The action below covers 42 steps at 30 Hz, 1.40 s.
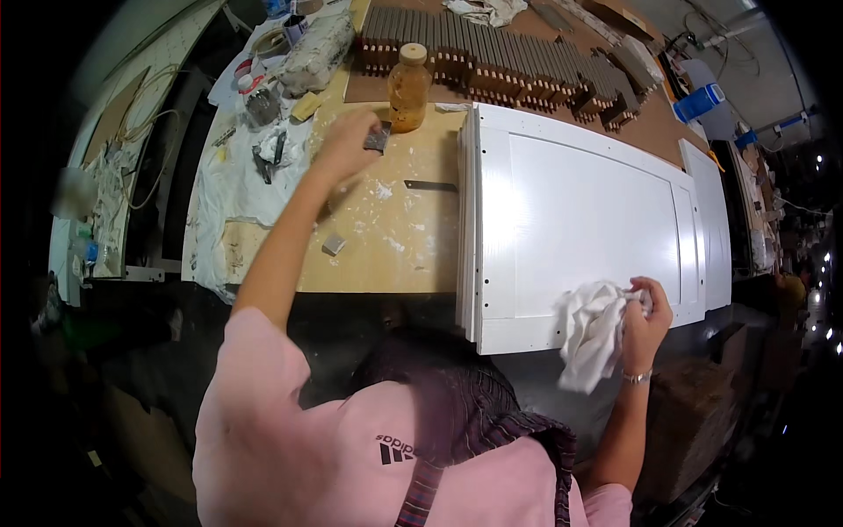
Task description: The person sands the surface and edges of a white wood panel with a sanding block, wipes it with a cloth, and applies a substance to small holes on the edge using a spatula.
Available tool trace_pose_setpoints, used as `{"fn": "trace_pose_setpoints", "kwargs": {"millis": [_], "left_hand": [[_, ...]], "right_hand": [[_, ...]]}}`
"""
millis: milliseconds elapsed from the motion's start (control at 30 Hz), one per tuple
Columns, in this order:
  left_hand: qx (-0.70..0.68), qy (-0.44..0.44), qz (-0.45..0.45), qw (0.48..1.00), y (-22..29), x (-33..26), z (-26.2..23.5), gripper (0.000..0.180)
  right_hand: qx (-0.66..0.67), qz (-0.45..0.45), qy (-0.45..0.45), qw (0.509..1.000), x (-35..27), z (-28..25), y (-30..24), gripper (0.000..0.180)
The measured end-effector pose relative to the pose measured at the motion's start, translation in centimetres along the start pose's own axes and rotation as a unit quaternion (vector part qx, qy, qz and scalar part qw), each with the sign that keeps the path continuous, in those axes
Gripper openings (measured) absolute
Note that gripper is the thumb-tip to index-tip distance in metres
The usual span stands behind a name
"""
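Observation:
My right hand (646, 323) is closed round a bunched white cloth (593, 329), which hangs over the near right edge of a white cabinet panel (580, 220). The panel has a raised frame and lies flat on top of a stack of similar ones. Out over the worktable, my left hand (348, 140) pinches a small dark grey square (377, 138), perhaps sandpaper. Just beyond it stands a lidded jar of amber liquid (408, 92). A second grey square (333, 244) lies nearer on the wood, and a flat metal blade (430, 185) rests beside the panel stack.
Several rows of grey-brown strips (492, 70) stand on a brown board at the back. On the left, a white plastic sheet (263, 193) carries a glass jar (261, 107), a wrapped block (318, 53) and a yellow sponge (306, 106). A blue bottle (698, 103) is at the far right.

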State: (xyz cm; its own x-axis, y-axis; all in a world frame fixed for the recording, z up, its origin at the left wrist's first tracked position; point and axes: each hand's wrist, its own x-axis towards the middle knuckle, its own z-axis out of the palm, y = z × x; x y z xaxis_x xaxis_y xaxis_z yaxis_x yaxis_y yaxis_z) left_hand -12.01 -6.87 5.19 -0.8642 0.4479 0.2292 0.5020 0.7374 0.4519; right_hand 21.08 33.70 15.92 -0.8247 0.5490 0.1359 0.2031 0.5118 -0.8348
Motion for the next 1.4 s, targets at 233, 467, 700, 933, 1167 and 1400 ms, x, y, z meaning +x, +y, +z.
{"fn": "trace_pose_setpoints", "kwargs": {"millis": [233,467,700,933,1167,1400], "left_hand": [[0.076,0.008,-0.011,0.997,-5.1,-0.6,1.3,0.047],[-0.191,-0.101,0.369,0.904,18.2,-12.9,-1.2,0.049],[-0.223,-0.039,0.255,0.94,15.2,-9.6,0.9,0.051],[-0.05,0.148,-0.006,0.988,7.1,-3.8,4.0,0.047],[-0.138,0.121,-0.12,0.976,2.5,1.9,3.5,0.077],[-0.18,0.168,-0.145,0.958,-1.2,10.9,3.3,0.079]], "right_hand": [[-0.301,-0.267,-0.078,0.912,-1.3,5.9,1.1,0.024],[-0.344,-0.287,0.001,0.894,-0.6,8.5,0.8,0.018],[-0.328,-0.283,-0.022,0.901,-0.5,8.2,1.1,0.016],[-0.328,-0.283,-0.009,0.901,-0.9,8.4,0.5,0.016],[-0.315,-0.302,0.023,0.899,-1.1,8.4,2.0,0.016],[-0.3,-0.294,0.009,0.907,-0.8,8.7,1.3,0.015]]}}
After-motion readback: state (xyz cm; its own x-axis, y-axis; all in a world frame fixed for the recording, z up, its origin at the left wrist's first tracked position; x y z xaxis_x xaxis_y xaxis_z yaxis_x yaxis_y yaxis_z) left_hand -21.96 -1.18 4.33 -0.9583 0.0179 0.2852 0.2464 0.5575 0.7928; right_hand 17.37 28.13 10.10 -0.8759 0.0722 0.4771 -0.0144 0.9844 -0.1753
